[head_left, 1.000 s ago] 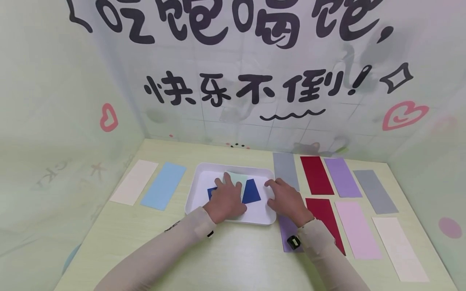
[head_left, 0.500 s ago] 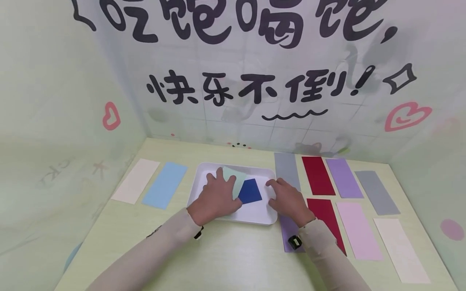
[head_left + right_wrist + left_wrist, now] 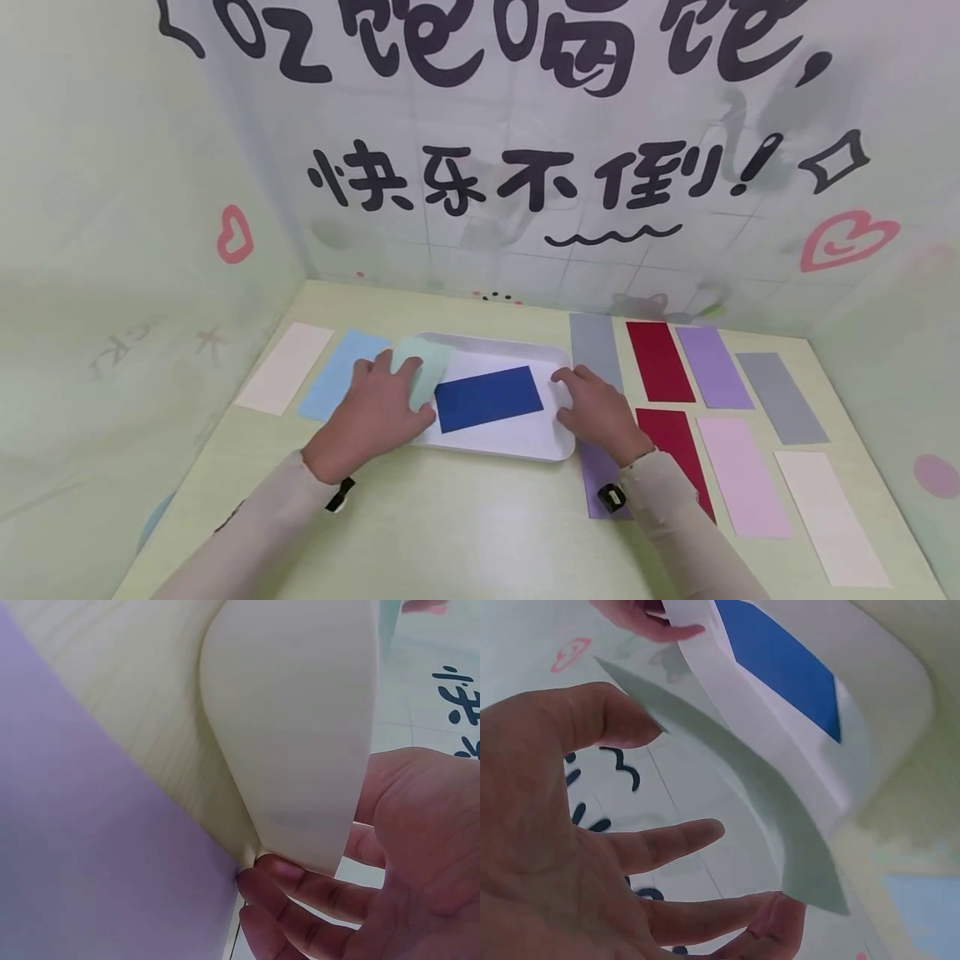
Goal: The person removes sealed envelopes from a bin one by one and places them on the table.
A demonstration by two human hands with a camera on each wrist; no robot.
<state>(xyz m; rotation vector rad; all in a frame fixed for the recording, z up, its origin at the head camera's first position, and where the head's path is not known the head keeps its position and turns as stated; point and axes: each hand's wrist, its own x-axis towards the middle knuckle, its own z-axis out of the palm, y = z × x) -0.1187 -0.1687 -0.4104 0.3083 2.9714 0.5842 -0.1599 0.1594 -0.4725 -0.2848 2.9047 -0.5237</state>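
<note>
My left hand (image 3: 371,412) pinches a pale green card (image 3: 430,365) over the left end of a white tray (image 3: 517,437). Between thumb and fingers the card (image 3: 705,746) bows into a curve, as the left wrist view shows. A dark blue rectangular card (image 3: 489,398) lies flat in the tray, a little slanted. My right hand (image 3: 597,417) holds the tray's right end, with fingertips at the outside of its wall in the right wrist view.
Left of the tray lie a light blue card (image 3: 341,375) and a pale pink card (image 3: 285,367). To the right are red (image 3: 660,362), purple (image 3: 714,367), grey (image 3: 782,396) and pink (image 3: 742,475) cards. A printed curtain (image 3: 487,267) stands behind the table.
My left hand has moved left with the pale green card, lifting it off the blue card, which now shows whole. My right hand has stayed at the tray's right end.
</note>
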